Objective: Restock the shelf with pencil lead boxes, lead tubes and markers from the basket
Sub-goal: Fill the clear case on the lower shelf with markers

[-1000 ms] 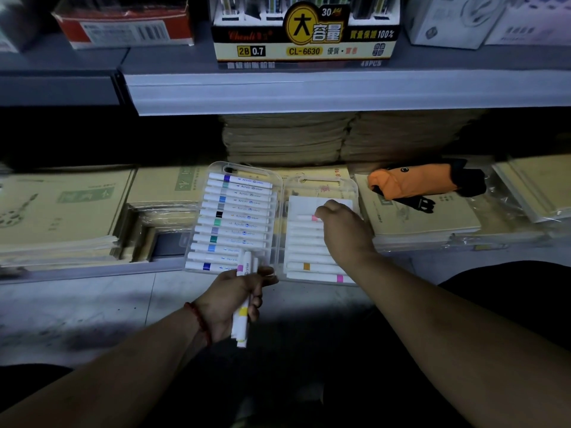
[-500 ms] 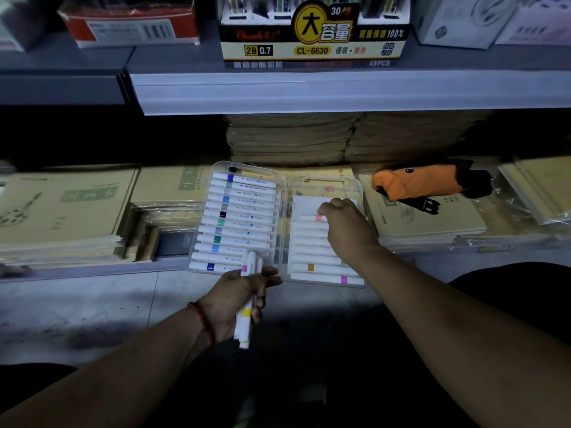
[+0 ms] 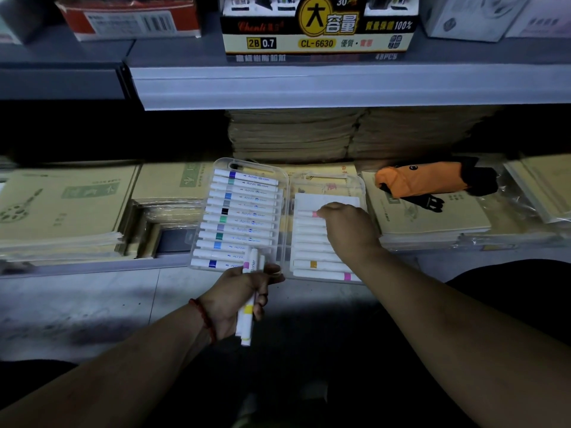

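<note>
Marker case (image 3: pixel 285 193): clear plastic, opened flat in two halves on the front edge of the lower shelf (image 3: pixel 92 267).
- Left half: a full row of white markers (image 3: pixel 244 217) with coloured bands, lying crosswise.
- Right half: more white markers below a white card, among them a pink-banded marker (image 3: pixel 307 214) at the top of the row.

Right hand (image 3: pixel 349 233): over the case's right half. The fingers are curled down onto the pink-banded marker and seem to pinch its end, though the knuckles hide the fingertips.

Left hand (image 3: pixel 234 298): just in front of the case's left half. The fingers are clenched round a small bunch of loose markers (image 3: pixel 247 313) held upright. A red bracelet (image 3: pixel 204 319) is on the wrist.

Around the case:
- Right: an orange pouch (image 3: pixel 426 180) with black straps, lying on tan notebooks (image 3: pixel 432 217).
- Left: further stacks of tan notebooks in wrap.
- Behind: tall kraft-paper stacks (image 3: pixel 296 134), in deep shadow.
- Above: the grey upper shelf (image 3: pixel 340 84), carrying a lead box display (image 3: pixel 318 29) marked 2B 0.7, a red carton (image 3: pixel 129 17) to its left and white boxes (image 3: pixel 472 17) to its right.
- In front: a pale, scuffed floor (image 3: pixel 92 304).

Lighting is dim throughout.
</note>
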